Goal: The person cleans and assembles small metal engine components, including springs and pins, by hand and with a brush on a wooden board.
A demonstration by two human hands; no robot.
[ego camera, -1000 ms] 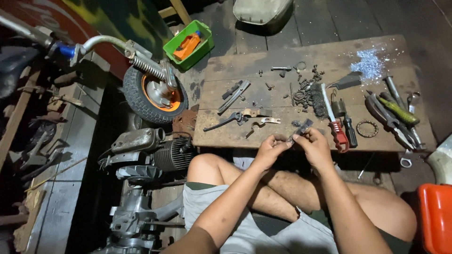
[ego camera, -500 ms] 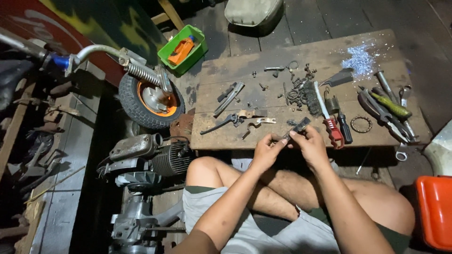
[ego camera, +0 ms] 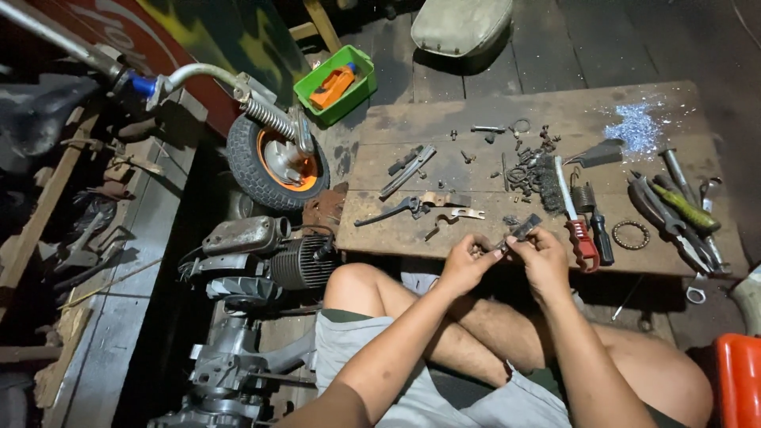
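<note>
My left hand and my right hand meet over the front edge of a low wooden board. Together they pinch a small dark metal part that sticks up between the fingertips. Just beyond the hands lie a brake lever, a pale metal bracket and a red-handled wire brush. My bare legs are crossed under the hands.
Screws, springs and washers are scattered on the board, with pliers and screwdrivers at its right end. A small wheel with an orange rim, an engine, a green tray and an orange container surround me.
Both hands stay together on the small part, with only slight finger shifts. The view has drifted a little, so the board sits lower and further left.
</note>
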